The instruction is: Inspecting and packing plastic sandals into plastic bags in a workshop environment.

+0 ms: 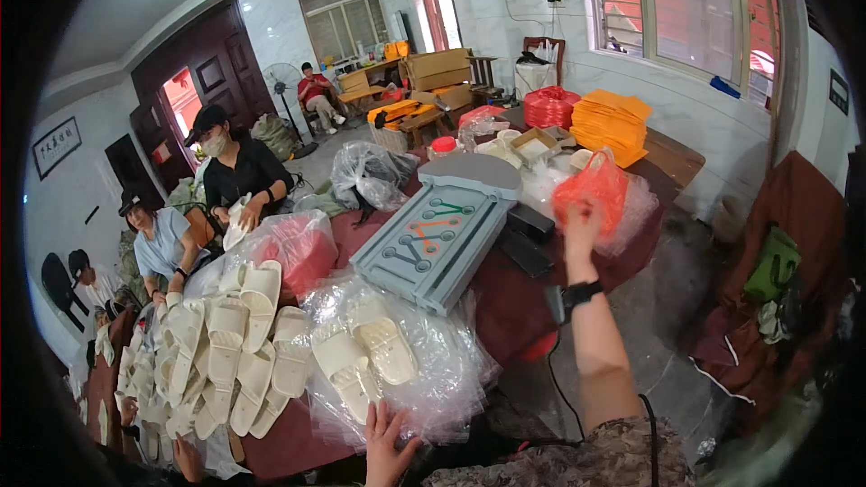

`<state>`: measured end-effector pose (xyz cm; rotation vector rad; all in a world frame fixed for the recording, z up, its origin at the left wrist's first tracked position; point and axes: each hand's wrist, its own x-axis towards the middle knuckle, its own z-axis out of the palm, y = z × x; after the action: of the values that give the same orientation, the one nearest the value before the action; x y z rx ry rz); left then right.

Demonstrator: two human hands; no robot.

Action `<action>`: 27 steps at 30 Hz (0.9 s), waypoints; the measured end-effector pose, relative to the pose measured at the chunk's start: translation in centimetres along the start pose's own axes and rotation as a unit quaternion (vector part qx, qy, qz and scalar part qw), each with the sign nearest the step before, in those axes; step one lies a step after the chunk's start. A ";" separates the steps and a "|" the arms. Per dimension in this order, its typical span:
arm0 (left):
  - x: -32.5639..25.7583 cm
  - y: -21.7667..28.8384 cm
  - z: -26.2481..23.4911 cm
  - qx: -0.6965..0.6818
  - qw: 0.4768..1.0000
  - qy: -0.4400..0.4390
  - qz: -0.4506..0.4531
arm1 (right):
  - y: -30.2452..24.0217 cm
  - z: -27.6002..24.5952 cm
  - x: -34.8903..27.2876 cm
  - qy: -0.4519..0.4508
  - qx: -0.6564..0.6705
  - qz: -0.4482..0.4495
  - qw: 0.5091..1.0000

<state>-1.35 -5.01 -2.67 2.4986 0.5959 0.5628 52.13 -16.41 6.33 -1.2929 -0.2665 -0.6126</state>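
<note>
A pair of cream slide slippers (363, 359) lies on a stack of clear plastic bags (442, 397) at the near side of the table. By the heel end of the pair, my left hand (386, 446) rests open on the bags with fingers spread. My right arm reaches forward, a black band on its wrist. At its end, my right hand (582, 224) is at a red-orange plastic bag (606, 191), its fingers curled together; what they hold, if anything, cannot be made out. Many more cream slippers (225, 343) are piled left of the pair.
A grey board with coloured links (424, 239) stands on the dark red tablecloth (496, 311), beside black boxes (528, 239). Yellow-orange packets (611, 126) are stacked behind. Co-workers (236, 167) handle slippers along the left. A brown cloth-covered item (785, 243) stands at right.
</note>
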 end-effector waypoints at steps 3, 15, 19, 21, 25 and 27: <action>0.2 -0.2 1.1 -0.013 0.999 -0.002 0.031 | 6.1 -3.6 7.5 0.147 -0.316 -0.035 0.937; -0.3 0.5 -2.8 0.058 0.998 -0.017 0.010 | 21.1 -14.0 23.7 -0.098 -0.515 -0.202 0.827; -1.7 1.4 -3.0 0.047 0.998 -0.007 -0.050 | 25.1 -5.5 21.4 -0.195 -0.382 -0.192 0.883; -1.7 0.7 -2.4 0.029 0.998 0.001 -0.049 | 25.3 -4.5 21.5 -0.223 -0.318 -0.158 0.908; -1.0 0.8 -2.2 0.042 0.999 0.020 -0.025 | 22.4 -3.1 21.3 -0.264 -0.200 -0.091 0.939; -0.9 0.7 -2.0 0.041 0.999 0.020 -0.022 | 19.1 -1.2 20.3 -0.281 -0.137 -0.060 0.948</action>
<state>-2.86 -5.23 -0.91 2.5499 0.7016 0.5836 79.19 -20.34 0.84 -1.7178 -0.7544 -0.3770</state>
